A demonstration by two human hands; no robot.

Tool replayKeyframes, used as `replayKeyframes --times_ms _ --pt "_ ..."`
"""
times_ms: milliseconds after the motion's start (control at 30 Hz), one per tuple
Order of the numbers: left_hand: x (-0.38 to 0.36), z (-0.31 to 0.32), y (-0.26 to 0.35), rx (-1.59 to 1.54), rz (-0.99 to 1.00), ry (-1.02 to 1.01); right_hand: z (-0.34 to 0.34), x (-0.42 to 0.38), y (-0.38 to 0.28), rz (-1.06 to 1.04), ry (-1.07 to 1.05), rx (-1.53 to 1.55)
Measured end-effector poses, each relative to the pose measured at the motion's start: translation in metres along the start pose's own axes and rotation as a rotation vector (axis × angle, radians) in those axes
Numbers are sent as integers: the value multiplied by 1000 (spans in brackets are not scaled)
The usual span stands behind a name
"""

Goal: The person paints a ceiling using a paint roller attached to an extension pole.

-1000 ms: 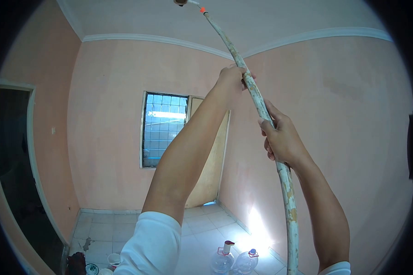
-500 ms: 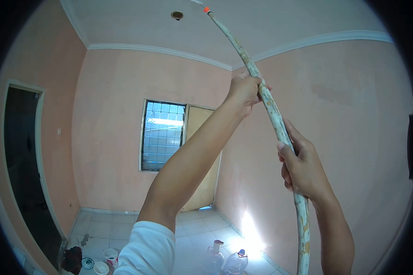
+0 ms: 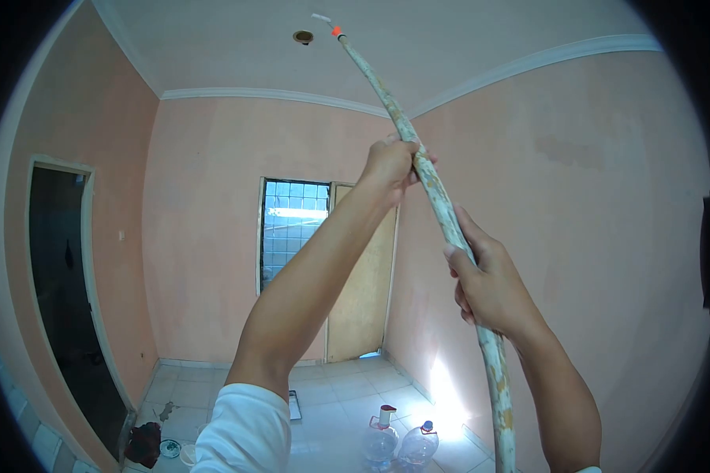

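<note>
A long pole [image 3: 436,193], pale and blotched with worn paint, runs from the bottom of the view up to the ceiling. At its top end is an orange fitting [image 3: 337,31] with a small white paint roller [image 3: 321,17] at or close against the ceiling. My left hand [image 3: 392,167] wraps around the pole higher up, arm stretched forward. Lower down, my right hand [image 3: 485,276] grips the same pole, thumb along its near side. A round recessed fixture [image 3: 303,37] sits in the ceiling just below and left of the roller.
Two clear plastic jugs [image 3: 380,441] stand on the tiled floor [image 3: 347,386]. At lower left lie a dark cloth-like bundle [image 3: 143,444] and a small round lid or tub [image 3: 170,448]. A barred window [image 3: 292,229], a pale door [image 3: 359,276] and a dark doorway [image 3: 61,299] open off pink walls.
Both hands and the pole have shifted left in the view, with the roller slightly lower in it. The room has swung slightly right as my head turned. Both grips look the same.
</note>
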State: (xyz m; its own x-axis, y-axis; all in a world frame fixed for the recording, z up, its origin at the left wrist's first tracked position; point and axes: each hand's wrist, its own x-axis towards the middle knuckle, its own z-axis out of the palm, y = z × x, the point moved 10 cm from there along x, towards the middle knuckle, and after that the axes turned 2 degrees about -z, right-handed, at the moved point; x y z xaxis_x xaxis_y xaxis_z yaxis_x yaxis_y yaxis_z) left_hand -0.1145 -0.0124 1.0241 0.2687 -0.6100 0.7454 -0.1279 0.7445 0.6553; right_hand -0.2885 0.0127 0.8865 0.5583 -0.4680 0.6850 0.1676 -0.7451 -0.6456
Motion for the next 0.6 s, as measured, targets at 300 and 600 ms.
replayKeyframes --times_ms 300,600 --pt "55 -43 -33 -2 -13 34 13 64 30 -91 -27 -21" --pt "86 -61 -44 -9 9 37 22 103 52 -103 -38 -54"
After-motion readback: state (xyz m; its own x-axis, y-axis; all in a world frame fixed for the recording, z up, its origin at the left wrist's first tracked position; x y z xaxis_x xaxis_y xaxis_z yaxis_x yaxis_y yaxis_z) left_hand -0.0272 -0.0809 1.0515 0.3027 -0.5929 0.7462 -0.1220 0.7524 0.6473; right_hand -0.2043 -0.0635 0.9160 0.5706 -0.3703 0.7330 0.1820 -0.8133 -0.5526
